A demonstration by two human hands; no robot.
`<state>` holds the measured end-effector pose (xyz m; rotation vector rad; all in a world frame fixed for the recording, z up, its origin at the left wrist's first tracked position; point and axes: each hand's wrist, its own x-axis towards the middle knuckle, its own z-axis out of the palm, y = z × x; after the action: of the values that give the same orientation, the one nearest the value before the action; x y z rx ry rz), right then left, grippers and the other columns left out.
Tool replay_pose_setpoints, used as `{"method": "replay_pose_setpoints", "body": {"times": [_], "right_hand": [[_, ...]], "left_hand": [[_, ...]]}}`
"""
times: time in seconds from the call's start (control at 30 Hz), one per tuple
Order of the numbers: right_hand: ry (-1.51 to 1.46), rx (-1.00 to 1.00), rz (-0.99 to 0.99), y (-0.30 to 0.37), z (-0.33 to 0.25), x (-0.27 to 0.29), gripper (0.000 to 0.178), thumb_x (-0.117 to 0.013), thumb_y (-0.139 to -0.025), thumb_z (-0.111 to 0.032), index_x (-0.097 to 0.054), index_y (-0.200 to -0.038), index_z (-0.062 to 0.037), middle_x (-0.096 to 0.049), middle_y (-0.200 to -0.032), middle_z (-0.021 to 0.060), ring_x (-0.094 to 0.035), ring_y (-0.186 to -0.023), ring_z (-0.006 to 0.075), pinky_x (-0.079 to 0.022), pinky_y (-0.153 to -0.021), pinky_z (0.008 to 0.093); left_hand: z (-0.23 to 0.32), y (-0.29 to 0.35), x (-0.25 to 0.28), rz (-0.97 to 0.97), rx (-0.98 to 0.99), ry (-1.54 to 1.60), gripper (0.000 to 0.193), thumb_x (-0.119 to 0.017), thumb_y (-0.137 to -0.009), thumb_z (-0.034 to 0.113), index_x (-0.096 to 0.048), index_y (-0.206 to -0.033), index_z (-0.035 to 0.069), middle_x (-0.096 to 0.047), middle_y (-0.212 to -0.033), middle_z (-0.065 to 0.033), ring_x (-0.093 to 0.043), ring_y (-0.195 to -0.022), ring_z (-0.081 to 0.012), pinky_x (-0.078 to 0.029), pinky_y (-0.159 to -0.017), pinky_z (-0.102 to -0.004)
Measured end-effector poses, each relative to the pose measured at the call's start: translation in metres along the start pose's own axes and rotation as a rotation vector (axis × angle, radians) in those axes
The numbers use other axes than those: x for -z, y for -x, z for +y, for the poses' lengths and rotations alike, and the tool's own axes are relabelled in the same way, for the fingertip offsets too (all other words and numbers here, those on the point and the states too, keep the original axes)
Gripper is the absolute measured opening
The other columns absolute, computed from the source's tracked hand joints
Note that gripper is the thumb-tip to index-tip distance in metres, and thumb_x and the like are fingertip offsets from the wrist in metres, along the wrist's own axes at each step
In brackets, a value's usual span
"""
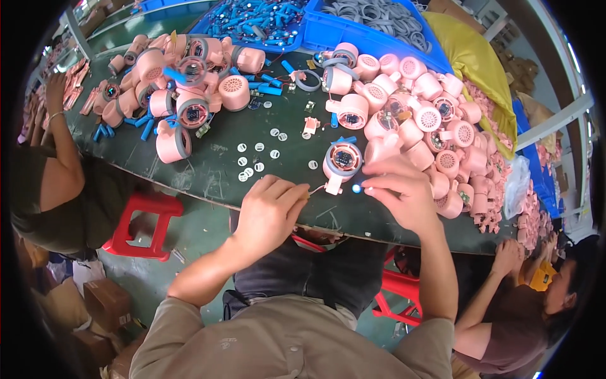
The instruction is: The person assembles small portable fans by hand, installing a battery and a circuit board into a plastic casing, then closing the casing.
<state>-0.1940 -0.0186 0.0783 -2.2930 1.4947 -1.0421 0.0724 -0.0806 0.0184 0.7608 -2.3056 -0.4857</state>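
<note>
A pink round housing [342,159] with a grey ring and a circuit board showing in its open face lies in front of me, its short pink neck toward me. My left hand [273,207] is closed at the left of that neck, its fingertips pinching a thin wire [319,189] that runs to the housing. On the other side, my right hand [403,192] has thumb and fingers drawn together at the end of a small blue battery [356,188]. Most of the battery is hidden, its bright round end facing up.
Pink housings pile up on the right [427,118] and left [191,115] of the dark green table [214,167]. Several round white stickers [259,147] lie between. Blue bins [319,28] of batteries and grey rings stand behind. Co-workers sit either side; a red stool [142,227] stands left.
</note>
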Motion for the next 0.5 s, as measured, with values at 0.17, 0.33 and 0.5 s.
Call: {"method": "replay_pose_setpoints", "body": {"times": [0.17,0.33,0.5], "right_hand": [[-0.479,-0.335,0.166,0.021,-0.006,-0.023,0.015,-0.071,-0.088,0.001,-0.074,-0.102,0.0019,-0.073,-0.084,0.0079,-0.068,-0.076,0.0120,-0.051,-0.069,0.0252],[-0.889,-0.471,0.312,0.027,-0.013,-0.055,0.031,-0.071,-0.089,0.002,-0.063,-0.118,0.0059,-0.072,-0.088,0.0098,-0.069,-0.081,0.0135,-0.055,-0.075,0.0244],[-0.697,-0.322,0.251,0.022,-0.012,-0.072,0.012,-0.073,-0.087,0.001,-0.072,-0.099,0.0027,-0.072,-0.088,0.0099,-0.068,-0.078,0.0136,-0.052,-0.070,0.0237]], "left_hand": [[-0.016,-0.001,0.004,-0.037,0.536,0.887,0.024,-0.074,-0.087,0.002,-0.070,-0.110,-0.001,-0.074,-0.101,-0.0085,-0.071,-0.086,-0.0153,-0.056,-0.077,-0.0288],[-0.020,-0.017,0.005,-0.009,0.318,0.799,0.017,-0.079,-0.084,0.007,-0.073,-0.097,-0.002,-0.073,-0.086,-0.0070,-0.068,-0.072,-0.0087,-0.054,-0.063,-0.0230],[-0.023,-0.038,0.002,-0.234,0.381,0.927,0.014,-0.079,-0.084,0.009,-0.073,-0.091,-0.003,-0.072,-0.079,-0.0053,-0.064,-0.065,-0.0069,-0.052,-0.057,-0.0226]]}}
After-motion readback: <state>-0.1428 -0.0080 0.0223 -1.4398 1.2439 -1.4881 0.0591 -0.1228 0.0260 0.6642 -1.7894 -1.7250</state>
